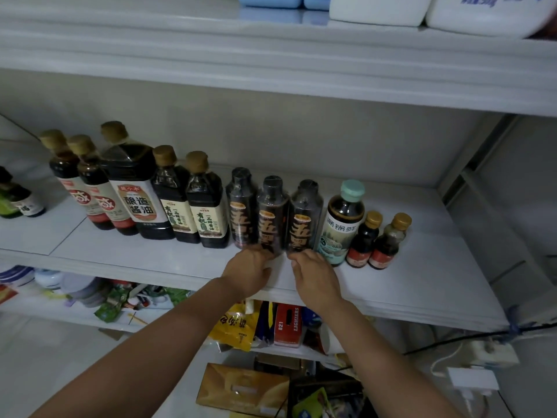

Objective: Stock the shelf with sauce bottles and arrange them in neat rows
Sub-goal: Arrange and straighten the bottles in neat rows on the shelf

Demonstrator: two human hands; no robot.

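Note:
A row of sauce bottles stands along the white shelf (150, 260). From the left: two red-label bottles (90, 203), a large square soy bottle (135, 194), two cream-label bottles (208, 215), three black-wrapped bottles, a mint-capped bottle (342, 221) and two small gold-capped bottles (385, 245). My left hand (248, 271) grips the base of the middle black bottle (271, 212). At the foot of the right black bottle (304, 215), my right hand (315, 276) holds its base. The left black bottle (241, 206) stands free.
Two small bottles (18, 200) stand apart at the shelf's far left. White and blue containers (376, 9) sit on the shelf above. Snack packs, a red lighter box (287, 324) and plates fill the shelf below. A power strip with cables (488, 354) hangs at right.

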